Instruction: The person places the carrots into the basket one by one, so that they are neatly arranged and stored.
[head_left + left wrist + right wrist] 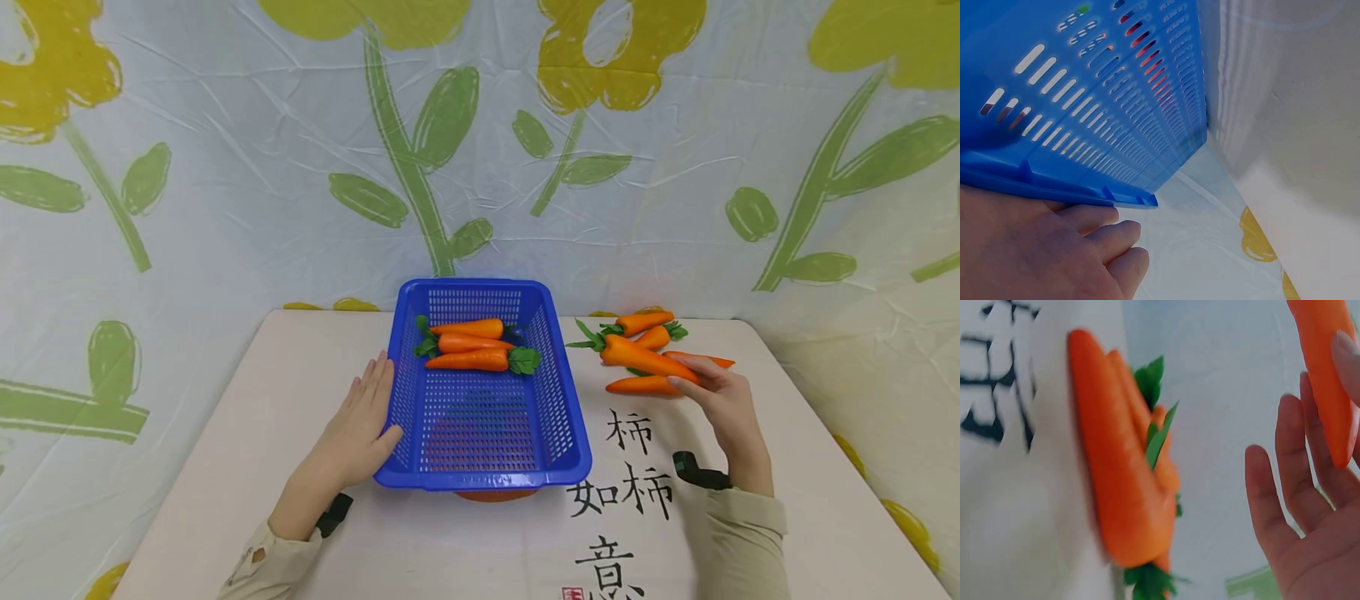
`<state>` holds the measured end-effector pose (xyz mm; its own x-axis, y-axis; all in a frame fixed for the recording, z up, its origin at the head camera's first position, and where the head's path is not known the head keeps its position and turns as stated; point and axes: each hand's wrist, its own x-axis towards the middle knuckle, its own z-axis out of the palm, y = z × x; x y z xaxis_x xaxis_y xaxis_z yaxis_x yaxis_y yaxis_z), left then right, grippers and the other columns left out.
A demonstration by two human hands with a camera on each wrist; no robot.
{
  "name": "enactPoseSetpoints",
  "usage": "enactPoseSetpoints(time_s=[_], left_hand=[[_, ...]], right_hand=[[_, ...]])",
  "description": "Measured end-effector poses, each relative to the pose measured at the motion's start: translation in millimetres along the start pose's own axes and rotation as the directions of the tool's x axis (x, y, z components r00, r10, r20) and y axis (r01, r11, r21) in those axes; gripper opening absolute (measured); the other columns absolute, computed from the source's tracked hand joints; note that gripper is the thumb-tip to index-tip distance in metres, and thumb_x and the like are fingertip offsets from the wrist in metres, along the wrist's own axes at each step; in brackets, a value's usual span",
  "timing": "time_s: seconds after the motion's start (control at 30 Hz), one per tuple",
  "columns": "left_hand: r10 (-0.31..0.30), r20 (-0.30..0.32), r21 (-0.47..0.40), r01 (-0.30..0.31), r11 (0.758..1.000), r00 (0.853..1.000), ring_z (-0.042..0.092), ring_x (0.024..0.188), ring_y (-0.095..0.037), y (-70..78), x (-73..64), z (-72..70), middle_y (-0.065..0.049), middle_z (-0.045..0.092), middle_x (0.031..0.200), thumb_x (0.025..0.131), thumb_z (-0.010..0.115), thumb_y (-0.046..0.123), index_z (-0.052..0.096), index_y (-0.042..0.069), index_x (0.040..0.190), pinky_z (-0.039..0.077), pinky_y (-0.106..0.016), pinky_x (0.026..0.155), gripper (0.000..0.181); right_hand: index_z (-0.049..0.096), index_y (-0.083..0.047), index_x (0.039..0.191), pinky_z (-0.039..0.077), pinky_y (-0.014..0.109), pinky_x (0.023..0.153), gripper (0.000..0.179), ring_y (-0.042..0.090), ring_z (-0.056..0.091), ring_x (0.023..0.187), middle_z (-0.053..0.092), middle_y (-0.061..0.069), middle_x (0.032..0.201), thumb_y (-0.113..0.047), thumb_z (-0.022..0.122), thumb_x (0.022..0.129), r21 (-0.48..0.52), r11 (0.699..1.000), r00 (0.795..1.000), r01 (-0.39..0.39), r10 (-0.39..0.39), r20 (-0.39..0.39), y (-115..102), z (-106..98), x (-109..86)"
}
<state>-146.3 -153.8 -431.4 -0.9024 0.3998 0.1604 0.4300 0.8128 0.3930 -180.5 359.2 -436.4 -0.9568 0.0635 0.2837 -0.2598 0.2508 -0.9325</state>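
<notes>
A blue plastic basket stands mid-table with three orange carrots lying across its far half. My left hand rests along the basket's left rim, fingers straight; the left wrist view has that hand right under the rim beside the slotted wall. On the right, my right hand pinches the tip end of a carrot, whose leafy top points left. In the right wrist view the held carrot is raised apart from several other carrots on the table.
The table bears a pale cloth with black brush characters in front of the carrot pile. A flower-printed curtain hangs behind the table. Beneath the basket's near edge shows a reddish-brown print.
</notes>
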Motion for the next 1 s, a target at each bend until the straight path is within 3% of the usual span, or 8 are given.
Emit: enactPoseSetpoints(time_s=[0.2, 0.5, 0.87, 1.0], left_hand=[[0.005, -0.008, 0.008, -0.005, 1.0, 1.0, 0.002, 0.15, -0.04, -0.9, -0.2, 0.5, -0.024, 0.002, 0.163, 0.092, 0.05, 0.016, 0.005, -0.008, 0.155, 0.01, -0.058, 0.118, 0.082], [0.006, -0.012, 0.004, -0.006, 1.0, 1.0, 0.002, 0.15, -0.04, -0.4, -0.2, 0.4, -0.024, 0.003, 0.163, 0.091, 0.05, 0.016, 0.006, -0.009, 0.155, 0.011, -0.058, 0.118, 0.082], [0.003, -0.002, 0.0, -0.003, 1.0, 1.0, 0.002, 0.15, -0.04, 1.2, -0.5, -0.5, -0.025, 0.003, 0.163, 0.092, 0.049, 0.017, 0.005, -0.009, 0.155, 0.01, -0.057, 0.119, 0.081], [-0.001, -0.004, 0.002, 0.001, 1.0, 1.0, 0.001, 0.15, -0.039, 0.1, -0.6, -0.2, -0.025, 0.002, 0.163, 0.092, 0.05, 0.016, 0.005, -0.009, 0.155, 0.01, -0.057, 0.119, 0.082]], right_hand=[[0.064, 0.009, 0.123, 0.052, 0.015, 0.083, 0.034, 0.008, 0.065, 0.098, 0.07, -0.005, 0.109, 0.002, 0.067, 0.09, 0.011, 0.999, 0.999, 0.037, -0.038, 0.04, -19, 14, 2.1], [0.067, 0.002, 0.123, 0.053, 0.017, 0.081, 0.035, 0.008, 0.065, 0.094, 0.067, -0.006, 0.108, -0.011, 0.071, 0.091, -0.114, 0.994, 0.997, 0.001, 0.008, 0.074, -42, 40, 3.0], [0.069, -0.003, 0.122, 0.053, 0.02, 0.076, 0.037, 0.012, 0.059, 0.1, 0.064, 0.009, 0.116, -0.022, 0.073, 0.09, -0.279, 0.96, 0.986, -0.006, 0.052, 0.159, -80, 69, 17.3], [0.069, -0.001, 0.122, 0.054, 0.022, 0.073, 0.038, 0.015, 0.069, 0.09, 0.064, 0.016, 0.118, -0.02, 0.074, 0.089, -0.291, 0.957, 0.98, -0.014, 0.071, 0.187, -94, 78, 27.3]])
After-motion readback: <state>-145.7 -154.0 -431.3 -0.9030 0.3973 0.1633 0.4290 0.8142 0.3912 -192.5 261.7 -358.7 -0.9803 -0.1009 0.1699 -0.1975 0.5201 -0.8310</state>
